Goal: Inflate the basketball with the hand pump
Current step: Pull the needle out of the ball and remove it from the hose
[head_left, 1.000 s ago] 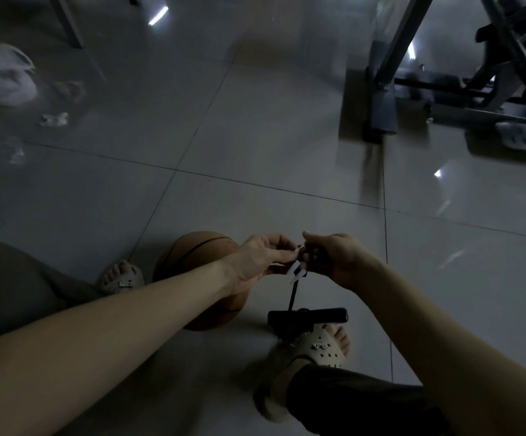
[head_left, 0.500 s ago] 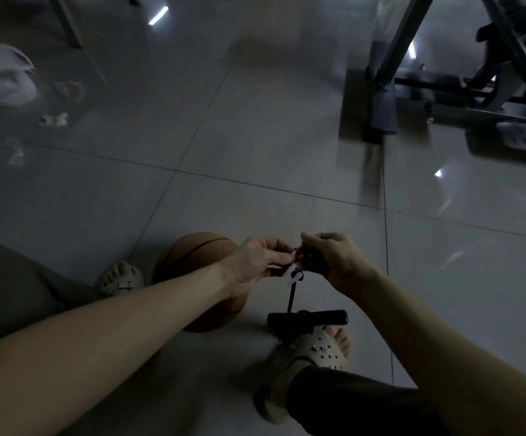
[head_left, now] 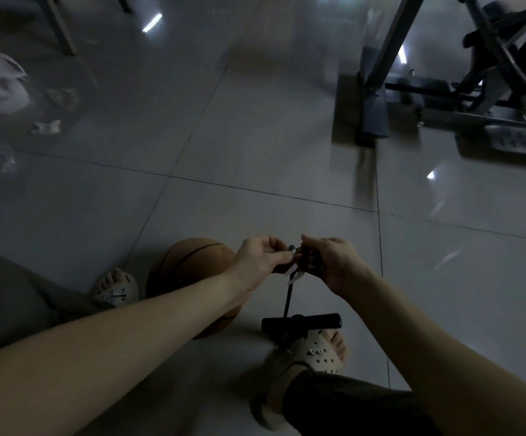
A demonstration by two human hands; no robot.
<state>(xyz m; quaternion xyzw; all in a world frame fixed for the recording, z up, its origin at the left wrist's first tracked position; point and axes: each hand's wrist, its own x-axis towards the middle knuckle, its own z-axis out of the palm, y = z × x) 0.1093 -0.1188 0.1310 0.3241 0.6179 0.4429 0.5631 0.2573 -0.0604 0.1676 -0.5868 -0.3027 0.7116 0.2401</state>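
Left hand [head_left: 260, 259] and right hand [head_left: 331, 262] meet fingertip to fingertip, both pinching the top end of the black hose [head_left: 288, 297]; the fitting there is too dark to make out, and a white tag [head_left: 294, 275] hangs just under the pinch. The hose drops to the hand pump [head_left: 302, 322], below the hands beside the right sandal [head_left: 316, 354]. The basketball [head_left: 189, 269] sits on the tiled floor [head_left: 255, 136] just left of the hands, partly hidden behind the left wrist.

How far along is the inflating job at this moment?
Done: the pump stands by the right sandal, its hose raised to the hands. In hand: the left hand and right hand both pinch the hose end, apparently fitting the needle; too dark to confirm. Left: the basketball sits on the floor unconnected, and no hand is on the pump.
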